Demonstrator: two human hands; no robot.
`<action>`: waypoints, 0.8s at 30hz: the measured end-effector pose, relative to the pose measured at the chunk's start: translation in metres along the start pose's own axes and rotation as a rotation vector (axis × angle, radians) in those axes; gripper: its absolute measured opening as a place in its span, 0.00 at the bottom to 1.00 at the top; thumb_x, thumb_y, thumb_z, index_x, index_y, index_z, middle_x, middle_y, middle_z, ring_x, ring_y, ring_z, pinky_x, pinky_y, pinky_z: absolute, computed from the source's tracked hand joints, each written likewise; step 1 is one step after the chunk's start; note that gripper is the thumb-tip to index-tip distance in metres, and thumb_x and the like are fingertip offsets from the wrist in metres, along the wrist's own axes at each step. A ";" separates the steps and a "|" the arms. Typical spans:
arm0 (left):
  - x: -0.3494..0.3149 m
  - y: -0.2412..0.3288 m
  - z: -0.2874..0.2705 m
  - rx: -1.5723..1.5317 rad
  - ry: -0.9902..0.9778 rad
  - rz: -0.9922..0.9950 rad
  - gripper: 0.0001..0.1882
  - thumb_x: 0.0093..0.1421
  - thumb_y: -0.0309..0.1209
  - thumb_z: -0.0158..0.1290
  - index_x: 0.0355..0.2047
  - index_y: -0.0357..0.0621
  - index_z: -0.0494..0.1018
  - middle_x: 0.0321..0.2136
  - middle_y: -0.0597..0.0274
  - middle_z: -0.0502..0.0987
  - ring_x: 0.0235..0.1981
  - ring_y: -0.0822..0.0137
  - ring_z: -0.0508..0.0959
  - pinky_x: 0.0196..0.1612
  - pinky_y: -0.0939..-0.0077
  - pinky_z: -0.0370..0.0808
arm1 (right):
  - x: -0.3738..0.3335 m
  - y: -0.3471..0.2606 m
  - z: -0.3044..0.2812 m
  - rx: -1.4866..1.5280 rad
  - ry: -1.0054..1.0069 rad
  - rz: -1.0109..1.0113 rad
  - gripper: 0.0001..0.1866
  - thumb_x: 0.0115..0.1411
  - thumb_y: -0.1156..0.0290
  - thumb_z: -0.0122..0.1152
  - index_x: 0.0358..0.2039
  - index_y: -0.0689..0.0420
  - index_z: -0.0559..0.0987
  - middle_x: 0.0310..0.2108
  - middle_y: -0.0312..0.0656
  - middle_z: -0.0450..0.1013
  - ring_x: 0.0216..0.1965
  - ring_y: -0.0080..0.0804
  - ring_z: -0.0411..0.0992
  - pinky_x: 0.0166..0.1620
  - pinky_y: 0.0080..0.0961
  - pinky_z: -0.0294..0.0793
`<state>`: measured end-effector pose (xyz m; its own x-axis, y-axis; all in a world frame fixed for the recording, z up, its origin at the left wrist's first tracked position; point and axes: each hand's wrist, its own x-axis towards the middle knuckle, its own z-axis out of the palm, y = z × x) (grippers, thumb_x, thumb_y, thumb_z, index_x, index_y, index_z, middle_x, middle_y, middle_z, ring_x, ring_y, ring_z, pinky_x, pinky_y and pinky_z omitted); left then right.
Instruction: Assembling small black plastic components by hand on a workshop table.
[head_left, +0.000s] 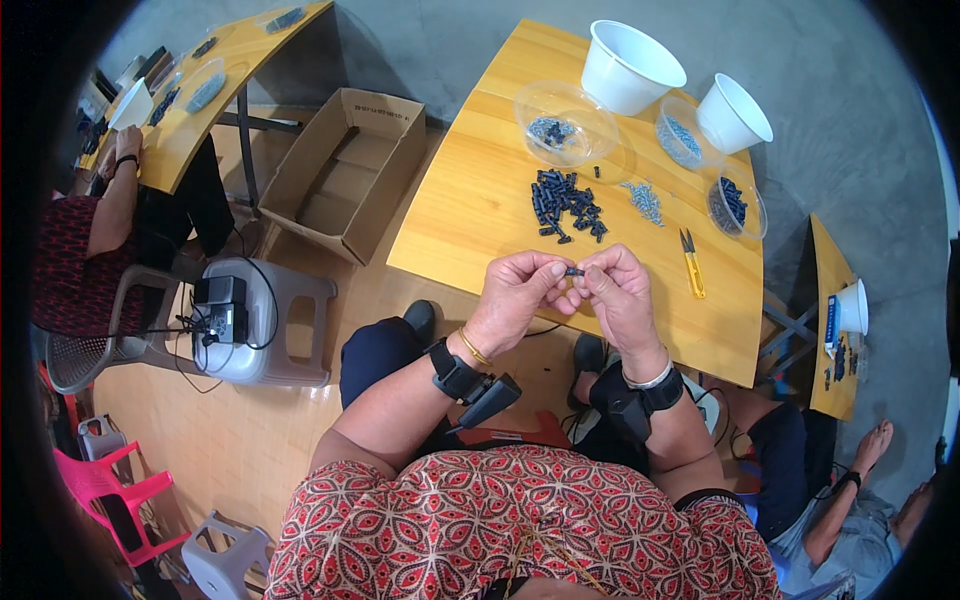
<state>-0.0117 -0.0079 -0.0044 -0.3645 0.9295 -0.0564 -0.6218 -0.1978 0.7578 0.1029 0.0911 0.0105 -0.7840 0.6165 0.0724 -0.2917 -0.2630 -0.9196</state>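
Observation:
In front of me, at the near edge of the wooden table (pixel 460 225), my left hand (pixel 520 292) and my right hand (pixel 622 300) meet. Both are closed in a pinch on a small black cylindrical part (pixel 574 271), mostly hidden by the fingertips. Just beyond them lies a pile of similar black parts (pixel 562 203), with a small heap of silvery screw-like pieces (pixel 645 203) to its right. Yellow-handled snips (pixel 694 272) rest to the right of my right hand, blades pointing away.
Clear plastic bowls (pixel 590 140) with small parts and two white tubs (pixel 622 75) stand at the table's far side. An open cardboard box (pixel 345 175) sits on the floor left. Co-workers sit at other tables, left and right. A grey stool (pixel 265 340) carries a black power adapter.

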 end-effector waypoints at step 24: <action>0.000 -0.001 -0.001 -0.032 0.049 -0.031 0.08 0.59 0.25 0.46 0.34 0.34 0.72 0.22 0.63 0.72 0.21 0.71 0.74 0.26 0.81 0.75 | 0.000 -0.002 0.003 0.021 0.026 0.017 0.02 0.56 0.78 0.51 0.29 0.59 0.68 0.22 0.37 0.67 0.24 0.20 0.65 0.29 0.20 0.70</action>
<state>-0.0116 -0.0079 -0.0056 -0.3780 0.9190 -0.1120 -0.6550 -0.1800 0.7339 0.1018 0.0891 0.0131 -0.7745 0.6309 0.0460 -0.2898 -0.2892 -0.9123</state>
